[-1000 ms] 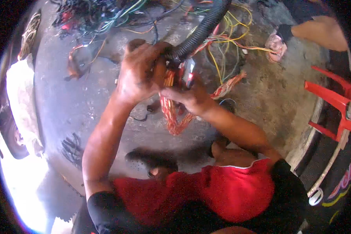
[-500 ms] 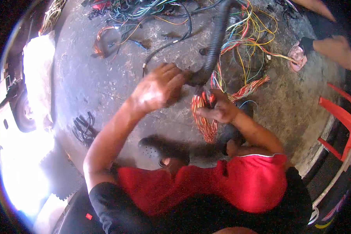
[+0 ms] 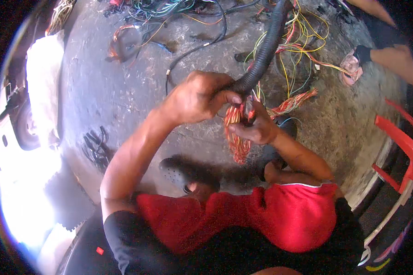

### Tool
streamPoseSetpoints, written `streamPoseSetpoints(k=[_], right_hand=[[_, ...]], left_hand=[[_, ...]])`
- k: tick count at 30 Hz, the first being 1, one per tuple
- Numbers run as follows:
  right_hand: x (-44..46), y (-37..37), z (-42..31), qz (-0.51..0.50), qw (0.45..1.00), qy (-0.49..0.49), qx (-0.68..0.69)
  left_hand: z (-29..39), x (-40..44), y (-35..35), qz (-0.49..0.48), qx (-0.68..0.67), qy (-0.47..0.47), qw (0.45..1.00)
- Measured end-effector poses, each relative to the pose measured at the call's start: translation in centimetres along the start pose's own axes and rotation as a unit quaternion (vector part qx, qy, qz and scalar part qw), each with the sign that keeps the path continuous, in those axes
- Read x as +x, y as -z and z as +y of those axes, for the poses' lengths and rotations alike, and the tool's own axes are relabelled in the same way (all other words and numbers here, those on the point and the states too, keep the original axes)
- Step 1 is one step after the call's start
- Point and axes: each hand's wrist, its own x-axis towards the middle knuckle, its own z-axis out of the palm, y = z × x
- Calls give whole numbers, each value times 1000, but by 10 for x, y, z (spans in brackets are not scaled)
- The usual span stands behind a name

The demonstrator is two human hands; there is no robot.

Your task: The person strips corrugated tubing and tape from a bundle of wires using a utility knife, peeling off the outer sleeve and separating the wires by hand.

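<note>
A thick black corrugated conduit (image 3: 264,57) comes down from the top of the view. My left hand (image 3: 195,98) is closed around its lower end, thumb toward the wires at its mouth. Just below, my right hand (image 3: 263,126) is closed on a small tool with red grips (image 3: 251,114), which looks like pliers; its jaws are mostly hidden. A bundle of orange-red and white wires (image 3: 238,149) hangs beside the right fingers, and I cannot tell whether they grip it too. Another twisted wire bundle (image 3: 293,103) lies behind the right hand.
Tangled wires (image 3: 163,9) lie at the far side of the grey floor (image 3: 137,98), with loose yellow wires (image 3: 323,34) at right. Black cables (image 3: 96,145) lie at left. Another person's foot (image 3: 351,68) rests at right, near a red metal frame (image 3: 399,137).
My left hand has moved slightly right, its thumb now showing at the conduit's end. The conduit has shifted right. My right hand stays nearly in place with the red-gripped tool.
</note>
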Motion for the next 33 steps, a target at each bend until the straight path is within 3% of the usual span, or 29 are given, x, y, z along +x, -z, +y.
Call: streamPoseSetpoints(k=[5, 7, 10, 12, 15, 17, 20, 22, 24, 26, 27, 30, 32, 33], right_hand=[[-1, -4, 6, 32, 999, 21, 24], [-1, -6, 4, 51, 998, 27, 23], [1, -6, 5, 20, 996, -29, 85], [0, -2, 12, -33, 998, -57, 9], [-3, -6, 12, 17, 999, 27, 4], [-5, -5, 10, 13, 1000, 7, 17], [-9, -3, 4, -11, 993, -73, 90], [-8, -1, -5, 15, 1000, -10, 4], [-12, -1, 12, 19, 999, -30, -10], [-9, -6, 15, 147, 988, 24, -44], [-9, -3, 0, 97, 994, -40, 1], [-12, -6, -8, 105, 992, -42, 49], [-13, -5, -12, 82, 987, -83, 114], [-13, -3, -14, 55, 975, -122, 176]], left_hand=[[2, 0, -1, 28, -56, 30, 998], [7, 2, 7, 5, -43, 124, 991], [-5, 4, 11, -40, -65, 109, 991], [1, 6, 0, -36, -68, 105, 991], [6, 9, -1, -39, -87, 105, 990], [8, 12, 4, -52, -161, 68, 983], [6, 20, 8, -91, -67, 87, 990], [2, 25, 9, -91, -93, 77, 989], [1, 27, 10, -90, -118, 68, 986], [1, 27, 16, -97, -120, 87, 984], [1, 25, 18, -98, -120, 87, 984], [10, 16, 19, -94, -102, 87, 987], [23, 8, 17, -90, -135, 146, 976], [19, 4, 13, -38, -72, 39, 996]])
